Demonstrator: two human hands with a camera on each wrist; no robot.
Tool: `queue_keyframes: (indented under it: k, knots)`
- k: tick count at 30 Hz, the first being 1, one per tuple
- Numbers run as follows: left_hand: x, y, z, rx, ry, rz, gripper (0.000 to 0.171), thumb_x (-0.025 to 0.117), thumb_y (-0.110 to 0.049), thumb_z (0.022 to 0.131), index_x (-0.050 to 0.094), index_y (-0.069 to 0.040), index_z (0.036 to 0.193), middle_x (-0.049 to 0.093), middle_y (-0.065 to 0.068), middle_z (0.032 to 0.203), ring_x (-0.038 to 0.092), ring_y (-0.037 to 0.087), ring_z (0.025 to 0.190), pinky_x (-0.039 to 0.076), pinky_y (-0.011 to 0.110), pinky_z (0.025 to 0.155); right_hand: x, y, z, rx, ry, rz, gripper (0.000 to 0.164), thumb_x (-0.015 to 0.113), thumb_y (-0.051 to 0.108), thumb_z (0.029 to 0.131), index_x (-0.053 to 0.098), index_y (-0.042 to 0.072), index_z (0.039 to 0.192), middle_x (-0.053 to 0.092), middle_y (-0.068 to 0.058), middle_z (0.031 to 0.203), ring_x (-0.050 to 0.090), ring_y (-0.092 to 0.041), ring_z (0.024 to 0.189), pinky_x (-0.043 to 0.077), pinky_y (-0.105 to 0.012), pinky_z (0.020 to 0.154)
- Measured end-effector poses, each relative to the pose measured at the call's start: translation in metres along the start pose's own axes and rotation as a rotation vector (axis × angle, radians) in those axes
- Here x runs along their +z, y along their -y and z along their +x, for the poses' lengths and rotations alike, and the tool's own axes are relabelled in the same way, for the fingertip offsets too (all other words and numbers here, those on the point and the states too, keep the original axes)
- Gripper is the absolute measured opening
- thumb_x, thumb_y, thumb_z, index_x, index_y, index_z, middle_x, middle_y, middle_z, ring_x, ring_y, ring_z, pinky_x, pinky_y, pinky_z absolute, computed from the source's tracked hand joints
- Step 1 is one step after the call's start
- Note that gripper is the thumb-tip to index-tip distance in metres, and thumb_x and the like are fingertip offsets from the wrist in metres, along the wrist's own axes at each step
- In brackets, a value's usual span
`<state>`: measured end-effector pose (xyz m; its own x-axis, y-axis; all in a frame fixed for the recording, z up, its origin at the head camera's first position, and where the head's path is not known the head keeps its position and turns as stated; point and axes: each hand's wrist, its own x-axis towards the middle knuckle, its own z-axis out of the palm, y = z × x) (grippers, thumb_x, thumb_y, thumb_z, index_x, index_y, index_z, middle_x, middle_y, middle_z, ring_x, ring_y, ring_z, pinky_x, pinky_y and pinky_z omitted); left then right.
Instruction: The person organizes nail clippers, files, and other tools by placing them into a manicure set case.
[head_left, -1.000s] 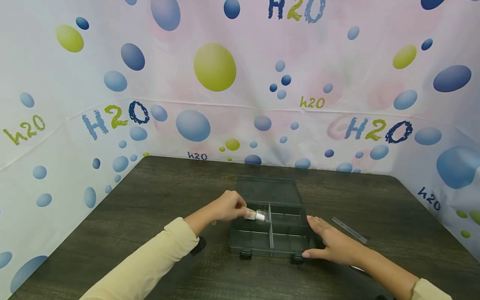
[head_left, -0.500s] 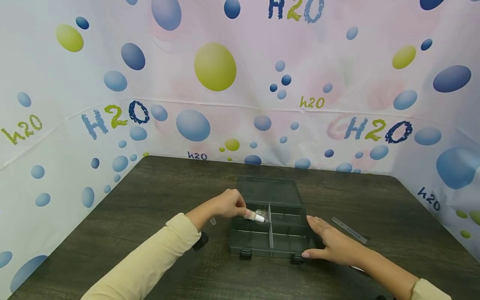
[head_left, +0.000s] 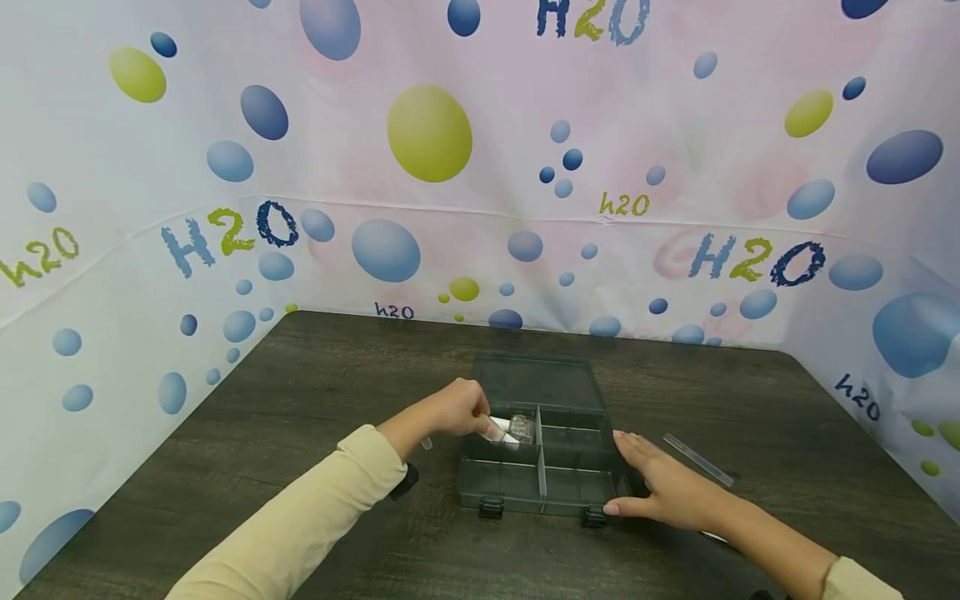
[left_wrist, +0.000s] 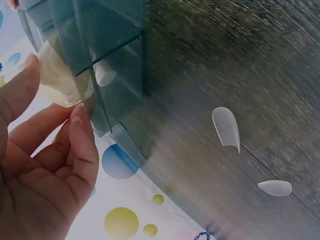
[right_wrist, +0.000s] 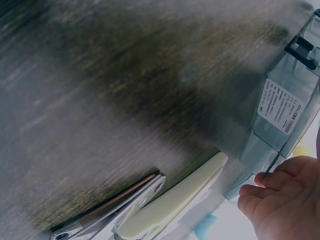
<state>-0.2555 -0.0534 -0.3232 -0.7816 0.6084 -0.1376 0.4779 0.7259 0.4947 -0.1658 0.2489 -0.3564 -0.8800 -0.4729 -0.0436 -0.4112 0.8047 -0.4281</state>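
Observation:
A grey see-through compartment box (head_left: 502, 482) stands on the table with its lid folded back. At its back left compartment, my left hand (head_left: 459, 408) pinches a small bottle (left_wrist: 60, 75) with pale contents between thumb and fingers. The bottle's white cap (left_wrist: 105, 73) shows through the box wall in the left wrist view. A clear glass container (head_left: 522, 427) lies beside it in the same compartment. My right hand (head_left: 663, 483) rests along the box's right side, fingers extended and thumb by the front right latch (head_left: 595, 517). In the right wrist view its fingertips touch the box wall.
Two whitish false nail tips (left_wrist: 226, 127) lie on the table left of the box. A clear narrow strip (head_left: 699, 460) lies to the right. Near my right hand is a metal lever tool with a cream handle (right_wrist: 175, 202). A printed patterned sheet (head_left: 480, 167) rises behind the table.
My left hand has shifted slightly right, and the bottle with its white cap has gone lower into the back left compartment. The right hand stays against the box.

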Motion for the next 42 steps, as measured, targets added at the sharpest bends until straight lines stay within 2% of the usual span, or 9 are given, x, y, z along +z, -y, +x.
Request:
queue_keyframes:
  k: [5,10,12,15,20,28,31,35,42]
  knots:
    - [0.003,0.0,0.003,-0.005,0.009,0.051,0.023,0.07,-0.011,0.083,0.07,0.004,0.101,0.052,-0.001,0.059,0.04,0.008,0.053,0.036,0.021,0.054,0.0,-0.001,0.0,-0.002,-0.001,-0.01,0.102,0.065,0.056,0.078,0.024,-0.014,0.141,0.023,-0.036,0.144,0.024,-0.054,0.131,0.029,-0.066,0.099]
    - [0.005,-0.002,0.007,-0.003,0.004,0.144,0.012,0.073,-0.004,0.078,0.072,0.002,0.089,0.064,0.007,0.07,0.047,0.01,0.057,0.04,0.024,0.055,0.001,-0.001,0.0,0.003,0.002,-0.003,0.103,0.065,0.056,0.077,0.023,-0.013,0.141,0.022,-0.036,0.145,0.023,-0.054,0.132,0.029,-0.066,0.099]
    - [0.006,-0.004,0.01,-0.01,0.007,0.215,0.003,0.074,-0.002,0.076,0.07,-0.002,0.077,0.061,0.004,0.067,0.044,0.01,0.056,0.038,0.023,0.052,0.001,-0.001,0.0,0.004,0.003,0.001,0.103,0.065,0.056,0.077,0.023,-0.013,0.141,0.022,-0.036,0.145,0.023,-0.054,0.132,0.028,-0.066,0.099]
    - [0.007,-0.006,0.013,-0.033,0.022,0.308,0.023,0.073,0.001,0.075,0.058,-0.008,0.06,0.048,-0.004,0.059,0.036,0.009,0.053,0.031,0.022,0.049,0.002,0.0,-0.001,0.007,0.002,0.007,0.103,0.065,0.056,0.078,0.023,-0.013,0.141,0.022,-0.036,0.145,0.022,-0.054,0.132,0.028,-0.066,0.1]
    - [0.007,-0.008,0.014,-0.04,0.038,0.396,0.048,0.072,0.002,0.075,0.034,-0.014,0.05,0.026,-0.006,0.051,0.022,0.009,0.05,0.02,0.023,0.047,0.002,-0.001,0.0,0.002,-0.002,0.003,0.103,0.064,0.056,0.078,0.023,-0.014,0.141,0.021,-0.036,0.145,0.022,-0.054,0.132,0.028,-0.066,0.1]
    - [0.006,-0.002,0.009,-0.015,0.0,0.313,0.023,0.074,-0.009,0.078,0.057,-0.008,0.063,0.039,-0.004,0.058,0.034,0.009,0.054,0.028,0.023,0.051,0.001,-0.001,0.0,-0.001,0.018,0.018,0.101,0.064,0.055,0.079,0.021,-0.011,0.143,0.02,-0.034,0.147,0.021,-0.053,0.133,0.027,-0.067,0.1]
    - [0.005,0.003,0.005,0.026,-0.053,0.251,0.013,0.075,-0.015,0.078,0.067,-0.004,0.076,0.053,-0.003,0.067,0.047,0.008,0.061,0.04,0.023,0.055,0.001,-0.001,0.0,-0.002,0.019,0.017,0.102,0.065,0.055,0.078,0.021,-0.011,0.143,0.02,-0.034,0.147,0.021,-0.052,0.134,0.027,-0.067,0.1]
    - [0.002,0.007,-0.003,0.091,-0.147,0.179,0.025,0.074,-0.019,0.079,0.071,-0.003,0.098,0.068,0.007,0.093,0.062,0.016,0.084,0.053,0.032,0.073,0.0,-0.001,0.0,0.003,0.018,0.019,0.102,0.065,0.055,0.078,0.021,-0.011,0.143,0.02,-0.034,0.147,0.021,-0.053,0.133,0.027,-0.067,0.1]
    - [0.001,0.016,-0.019,0.158,-0.325,0.148,0.026,0.072,-0.02,0.081,0.07,-0.003,0.1,0.069,0.008,0.098,0.064,0.022,0.092,0.053,0.034,0.079,0.0,-0.002,0.0,0.01,0.017,0.018,0.103,0.064,0.056,0.078,0.021,-0.011,0.143,0.02,-0.035,0.146,0.021,-0.053,0.133,0.027,-0.067,0.1]
